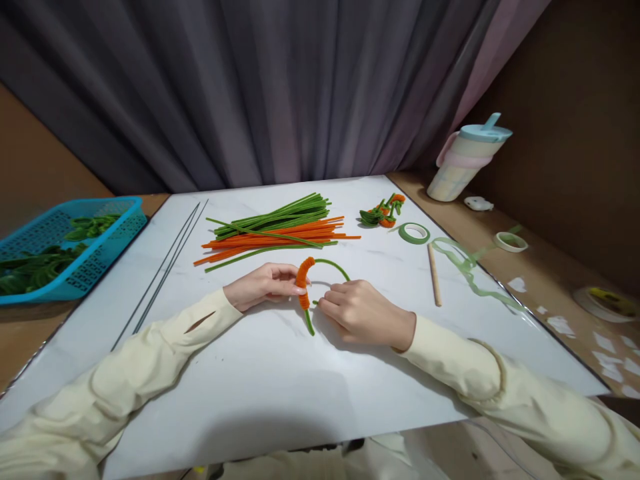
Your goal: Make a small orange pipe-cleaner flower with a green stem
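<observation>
My left hand (270, 285) pinches an orange pipe-cleaner coil (305, 283) between thumb and fingers. A green pipe cleaner (334, 263) runs out of the coil's top and arcs over to my right hand (363, 312). Below the coil a short green end sticks out. My right hand is closed on the green pipe cleaner, and a small green tip shows beside its fingertips. Behind both hands lie loose pipe cleaners: a green bundle (280, 219) and an orange bundle (280, 239).
Finished orange-and-green pieces (385, 212) lie at the back right. Near them are green tape (414, 233), a wooden stick (435, 275) and a loose tape strip (463, 267). Thin wires (160, 273) lie left, beside a blue basket (100, 277). A tumbler (463, 163) stands right.
</observation>
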Tool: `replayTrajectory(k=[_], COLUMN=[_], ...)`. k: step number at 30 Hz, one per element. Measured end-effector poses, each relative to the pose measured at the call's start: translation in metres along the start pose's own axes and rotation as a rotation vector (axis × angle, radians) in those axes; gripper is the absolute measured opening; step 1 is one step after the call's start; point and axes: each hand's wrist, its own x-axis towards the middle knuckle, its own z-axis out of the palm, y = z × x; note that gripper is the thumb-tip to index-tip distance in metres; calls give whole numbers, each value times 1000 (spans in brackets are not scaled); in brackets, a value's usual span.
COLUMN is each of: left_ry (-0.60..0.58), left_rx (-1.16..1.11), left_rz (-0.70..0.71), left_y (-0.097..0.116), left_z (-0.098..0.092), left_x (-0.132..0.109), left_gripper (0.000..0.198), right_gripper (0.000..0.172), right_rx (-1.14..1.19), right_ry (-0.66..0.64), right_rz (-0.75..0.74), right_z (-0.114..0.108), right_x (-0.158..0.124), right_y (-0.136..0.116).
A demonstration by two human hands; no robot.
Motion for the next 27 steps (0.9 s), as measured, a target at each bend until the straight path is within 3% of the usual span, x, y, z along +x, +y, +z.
replayTrajectory(k=[6, 15, 21, 27], left_ry=[-110, -35, -16, 41], left_rx=[-178, -233, -226, -239], left_rz=[-81, -50, -23, 49], left_y=[-4, -8, -10, -13], left_z=[-7, -5, -3, -2], left_x=[3, 5, 6, 6], left_gripper=[17, 22, 25, 28], right_gripper=[14, 16, 24, 15], right_rx=[-32, 192, 381, 477], right_ry=[116, 9, 61, 170], right_rz=[-22, 132, 173, 138], right_z=[-3, -7, -9, -2], right_x=[2, 3, 5, 4], right_y=[1, -1, -2, -4])
